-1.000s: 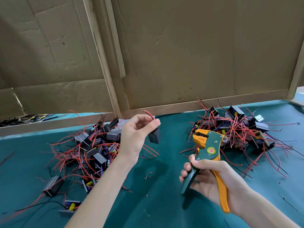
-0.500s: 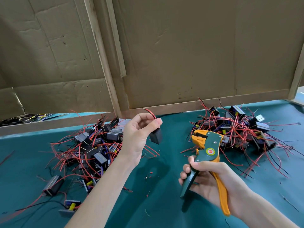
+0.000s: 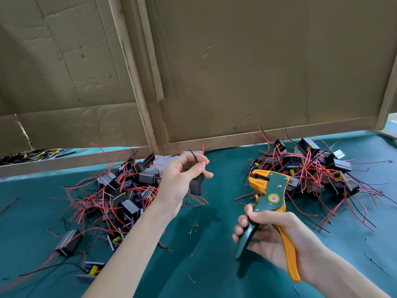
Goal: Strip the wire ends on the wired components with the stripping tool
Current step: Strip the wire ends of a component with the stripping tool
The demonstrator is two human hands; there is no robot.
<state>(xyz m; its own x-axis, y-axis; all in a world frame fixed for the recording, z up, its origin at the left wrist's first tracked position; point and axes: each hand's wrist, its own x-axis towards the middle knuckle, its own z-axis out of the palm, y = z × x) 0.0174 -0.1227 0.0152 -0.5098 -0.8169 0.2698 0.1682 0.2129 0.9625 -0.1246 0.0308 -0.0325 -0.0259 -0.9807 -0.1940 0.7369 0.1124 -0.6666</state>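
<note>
The dark component [image 3: 196, 186] hangs beneath the left hand [image 3: 180, 181], which pinches its leads. A black wire end [image 3: 194, 155] now stands up beside the red one [image 3: 203, 148], ready for stripping. To its right, the right hand [image 3: 272, 235] grasps the stripping tool [image 3: 268, 190], handles spread.

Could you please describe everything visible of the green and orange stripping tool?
The green and orange stripping tool has a dark green body with a round yellow-and-red sticker, an orange head pointing up-left, and one green and one orange handle, spread apart. It looks plastic-covered. Only the right hand touches it, gripping both handles above the teal table surface.
</note>
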